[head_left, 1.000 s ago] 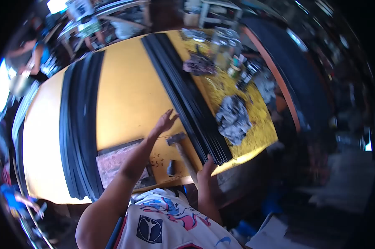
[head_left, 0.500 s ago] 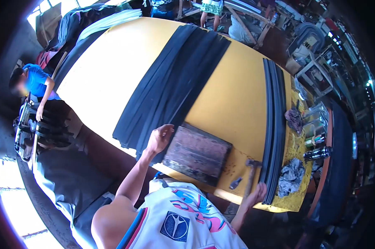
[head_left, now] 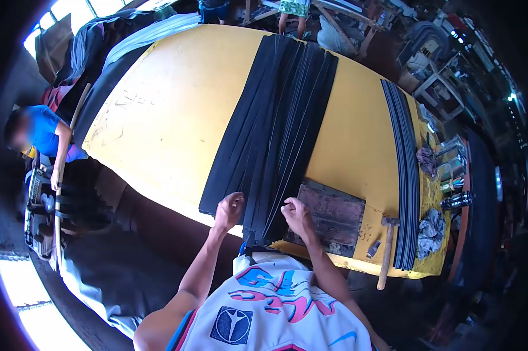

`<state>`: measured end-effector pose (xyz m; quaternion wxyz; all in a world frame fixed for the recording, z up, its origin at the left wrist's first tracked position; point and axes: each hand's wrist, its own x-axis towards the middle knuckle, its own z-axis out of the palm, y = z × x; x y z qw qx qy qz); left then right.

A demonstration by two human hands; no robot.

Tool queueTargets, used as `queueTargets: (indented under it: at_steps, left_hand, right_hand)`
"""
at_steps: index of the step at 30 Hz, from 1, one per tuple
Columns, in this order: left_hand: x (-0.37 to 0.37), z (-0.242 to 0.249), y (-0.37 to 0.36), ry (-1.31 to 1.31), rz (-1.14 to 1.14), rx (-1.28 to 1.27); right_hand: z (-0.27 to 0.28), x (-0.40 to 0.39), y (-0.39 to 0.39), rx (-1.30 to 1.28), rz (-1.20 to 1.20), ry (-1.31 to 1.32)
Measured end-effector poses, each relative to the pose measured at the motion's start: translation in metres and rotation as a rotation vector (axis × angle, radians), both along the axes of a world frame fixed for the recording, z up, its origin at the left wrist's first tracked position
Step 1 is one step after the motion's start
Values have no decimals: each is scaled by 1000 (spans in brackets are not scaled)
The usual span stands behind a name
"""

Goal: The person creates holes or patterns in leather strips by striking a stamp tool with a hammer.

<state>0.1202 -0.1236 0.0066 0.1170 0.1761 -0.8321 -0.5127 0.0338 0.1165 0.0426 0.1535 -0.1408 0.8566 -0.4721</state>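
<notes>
A wide bundle of long black strips (head_left: 270, 128) runs across the yellow table, its near ends fanned and overhanging the front edge. At the bundle's left side is my left hand (head_left: 229, 212), fingers curled together over the strips. My right hand (head_left: 299, 217) is at the right side with its fingertips pinched together. Whatever either hand holds is too small or hidden to make out. A dark wooden board (head_left: 333, 216) lies just right of my right hand. Further right are a hammer (head_left: 387, 251) with its handle past the table edge and a small metal tool (head_left: 373, 248).
The yellow table (head_left: 170, 117) carries a narrower stack of black strips (head_left: 401, 169), a crumpled grey cloth (head_left: 431, 234), a dark rag (head_left: 426, 159) and a dark bottle (head_left: 457, 200) at the right. A person in blue (head_left: 47, 131) is at the left; other people stand at the far end.
My right hand has moved left from beside the hammer to the strip bundle. The view has shifted, and the bundle's near ends now lie between my hands, with thin light edges showing.
</notes>
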Motion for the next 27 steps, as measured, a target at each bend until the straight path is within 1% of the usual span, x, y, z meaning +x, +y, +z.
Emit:
queueTargets:
  at_steps: [1, 3, 4, 6, 7, 8, 10, 12, 13, 15, 16, 17, 18, 19, 20, 21, 22, 24, 25, 27]
  left_hand:
    - [-2, -1, 3, 28, -30, 21]
    - [-12, -10, 8, 98, -53, -202]
    - [-17, -15, 12, 97, 1, -192]
    - [-34, -15, 16, 7, 65, -296]
    - [-40, -16, 22, -46, 96, -325]
    - [-44, -16, 23, -77, 86, -369]
    - [-48, -12, 22, -109, 72, -375]
    - [-50, -9, 19, -143, 81, -368]
    - [-49, -9, 17, -141, 70, -371]
    - [-49, -7, 12, -73, 64, -310]
    - [-48, -8, 9, -75, 54, -312]
    - [-45, -9, 6, 23, 48, -317]
    - [-43, -10, 3, 123, 46, -320]
    - [-40, -11, -1, 118, 43, -318]
    - [-38, -11, -6, 168, 51, -417]
    - [-37, -11, -11, 221, 62, -516]
    - [-37, -12, -16, 251, 54, -491]
    - [-38, -13, -23, 245, 39, -464]
    - [-38, -14, -25, 236, 23, -439]
    - [-39, -10, -24, 222, 45, -432]
  right_hand:
    - [-2, -7, -4, 32, -24, -2]
    - [-11, -21, -8, 45, -58, -6]
    - [-17, -26, -14, 40, -66, 4]
    - [-24, -38, -35, 83, -52, 173]
    - [-28, -43, -46, 102, -58, 206]
    - [-26, -47, -57, 132, -47, 175]
    - [-22, -52, -77, 157, -47, 145]
    - [-29, -55, -90, 306, -160, 239]
    - [-32, -58, -89, 305, -172, 237]
    - [-39, -69, -83, 330, -318, 469]
    - [-43, -73, -79, 351, -405, 477]
    - [-41, -80, -74, 386, -430, 334]
    - [-51, -88, -68, 413, -425, 275]
    - [-60, -97, -64, 438, -419, 216]
    - [-58, -106, -60, 426, -369, 161]
    - [-57, -112, -62, 429, -368, 161]
    - [-56, -116, -64, 454, -393, 117]
    - [-43, -120, -70, 500, -405, 38]
    - [-40, -122, -73, 502, -404, 43]
    - [-51, -133, -75, 427, -458, -11]
